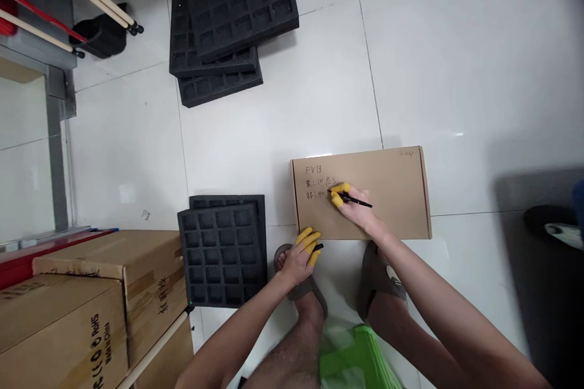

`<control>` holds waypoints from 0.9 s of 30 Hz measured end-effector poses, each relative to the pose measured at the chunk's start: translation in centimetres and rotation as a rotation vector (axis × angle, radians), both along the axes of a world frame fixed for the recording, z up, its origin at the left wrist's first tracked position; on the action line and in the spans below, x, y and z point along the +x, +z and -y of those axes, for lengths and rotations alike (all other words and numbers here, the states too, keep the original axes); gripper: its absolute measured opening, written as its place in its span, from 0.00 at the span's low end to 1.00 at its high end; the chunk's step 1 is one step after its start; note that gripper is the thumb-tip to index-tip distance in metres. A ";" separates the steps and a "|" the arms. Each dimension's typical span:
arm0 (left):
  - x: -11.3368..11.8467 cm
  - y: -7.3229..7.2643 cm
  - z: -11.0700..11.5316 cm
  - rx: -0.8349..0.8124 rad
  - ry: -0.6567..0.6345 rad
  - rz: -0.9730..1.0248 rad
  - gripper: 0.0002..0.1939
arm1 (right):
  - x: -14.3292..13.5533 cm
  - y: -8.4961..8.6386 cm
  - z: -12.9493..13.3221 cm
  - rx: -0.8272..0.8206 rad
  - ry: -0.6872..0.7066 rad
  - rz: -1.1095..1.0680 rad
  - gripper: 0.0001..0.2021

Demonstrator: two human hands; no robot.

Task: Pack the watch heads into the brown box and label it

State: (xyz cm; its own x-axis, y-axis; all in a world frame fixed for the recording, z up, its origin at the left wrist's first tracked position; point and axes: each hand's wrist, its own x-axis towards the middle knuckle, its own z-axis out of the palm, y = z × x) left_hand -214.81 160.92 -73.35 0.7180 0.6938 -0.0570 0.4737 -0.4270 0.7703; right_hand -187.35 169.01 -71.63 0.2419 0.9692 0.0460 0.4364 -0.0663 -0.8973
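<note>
A flat brown cardboard box lies on the floor, with handwriting at its upper left, including "FV13" and "10 Pcs". Yellow covers are on several fingertips of both hands. My right hand is closed round a black pen, its tip at the end of the third written line. At the box's lower left corner is my left hand, fingers bent round a small black pen cap.
Black foam trays with square pockets lie stacked at the top and at the left. Large cartons stand lower left. A green stool is between my legs. A shoe shows at the right.
</note>
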 end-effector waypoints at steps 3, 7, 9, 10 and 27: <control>0.0 0.0 0.0 -0.010 -0.002 -0.003 0.17 | 0.1 0.0 0.1 0.013 0.037 -0.025 0.06; -0.1 0.0 0.1 -0.032 0.005 -0.021 0.18 | 0.1 0.0 0.2 0.006 -0.035 0.004 0.06; -0.1 -0.1 0.2 -0.048 0.007 -0.028 0.18 | 0.1 0.0 0.3 0.003 -0.024 0.014 0.06; -0.2 -0.1 0.3 -0.053 0.007 -0.027 0.19 | 0.1 0.0 0.3 0.003 -0.011 0.015 0.05; -0.4 -0.6 0.4 -0.043 -0.016 -0.061 0.19 | 0.7 0.3 0.6 -0.107 -0.066 -0.046 0.05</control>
